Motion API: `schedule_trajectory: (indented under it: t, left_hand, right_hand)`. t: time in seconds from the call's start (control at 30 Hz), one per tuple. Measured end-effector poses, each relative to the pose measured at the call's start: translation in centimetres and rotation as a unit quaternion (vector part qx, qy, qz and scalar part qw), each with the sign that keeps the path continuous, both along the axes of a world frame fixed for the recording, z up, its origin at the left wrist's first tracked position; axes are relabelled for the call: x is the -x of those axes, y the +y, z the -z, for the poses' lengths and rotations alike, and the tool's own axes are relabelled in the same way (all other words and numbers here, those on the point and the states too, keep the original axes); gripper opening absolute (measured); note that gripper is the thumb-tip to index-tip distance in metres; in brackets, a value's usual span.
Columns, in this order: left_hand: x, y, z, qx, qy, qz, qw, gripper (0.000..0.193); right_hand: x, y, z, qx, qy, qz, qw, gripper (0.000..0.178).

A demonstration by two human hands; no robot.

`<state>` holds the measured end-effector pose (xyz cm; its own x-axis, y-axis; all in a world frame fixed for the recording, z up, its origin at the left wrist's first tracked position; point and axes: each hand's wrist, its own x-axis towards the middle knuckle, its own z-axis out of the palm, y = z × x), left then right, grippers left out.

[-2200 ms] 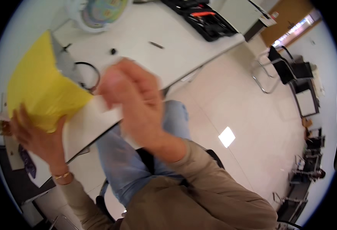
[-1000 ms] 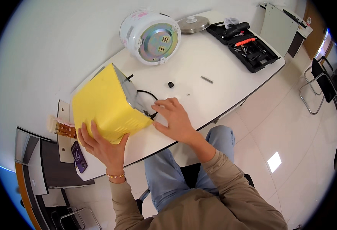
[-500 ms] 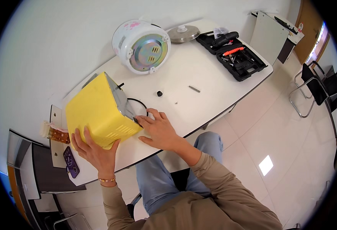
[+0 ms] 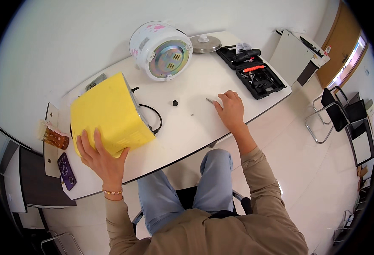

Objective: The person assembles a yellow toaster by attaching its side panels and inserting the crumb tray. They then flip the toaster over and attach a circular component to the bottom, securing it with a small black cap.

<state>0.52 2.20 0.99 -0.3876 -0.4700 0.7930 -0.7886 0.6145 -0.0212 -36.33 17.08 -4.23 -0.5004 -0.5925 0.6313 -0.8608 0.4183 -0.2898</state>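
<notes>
A yellow box-shaped appliance point(image 4: 106, 112), which looks like a toaster, lies tilted on the left part of the table. It has vent slots, a grey face and a black cord point(image 4: 156, 115) on its right side. My left hand point(image 4: 99, 155) rests on its near end, fingers spread and thumb apart. Farther right, my right hand point(image 4: 231, 111) is low over the tabletop, fingers bent, with thumb and index closed at the end of a small metal screwdriver bit point(image 4: 209, 100). Its fingertips partly hide the bit. Between the hands sits a small black knob point(image 4: 175, 103).
A white rice cooker point(image 4: 153, 42) lies on its side at the back, beside a metal lid point(image 4: 206, 44). At the right is an open black tool case point(image 4: 259, 80) with a drill point(image 4: 247, 55). A purple phone point(image 4: 67, 171) and an amber jar point(image 4: 54, 138) are at the left edge.
My right hand has left the appliance's cord side and moved right to the metal bit. My left hand stays on the appliance. The view has shifted slightly.
</notes>
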Motion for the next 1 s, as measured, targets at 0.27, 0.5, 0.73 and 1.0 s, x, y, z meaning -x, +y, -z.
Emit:
schedule_trajectory:
  t: [0.27, 0.5, 0.73, 1.0]
  left_hand:
    - [-0.3, 0.3, -0.1, -0.050, 0.000, 0.000, 0.999, 0.104]
    - [-0.2, 0.5, -0.3, -0.064, 0.002, -0.002, 0.998, 0.104]
    - [0.0, 0.4, -0.4, -0.039, 0.011, 0.005, 0.999, 0.103]
    - [0.0, 0.3, -0.2, -0.038, 0.007, 0.000, 0.999, 0.102]
  right_hand:
    - [1.5, -1.4, 1.0, -0.112, 0.064, -0.015, 0.992, 0.012]
    - [3.1, -4.0, 1.6, -0.041, 0.041, 0.002, 0.998, 0.006]
    - [3.3, -4.8, 2.2, -0.020, -0.021, 0.040, 0.999, 0.008]
    - [3.2, -4.9, 2.3, -0.004, -0.025, 0.037, 0.999, 0.010]
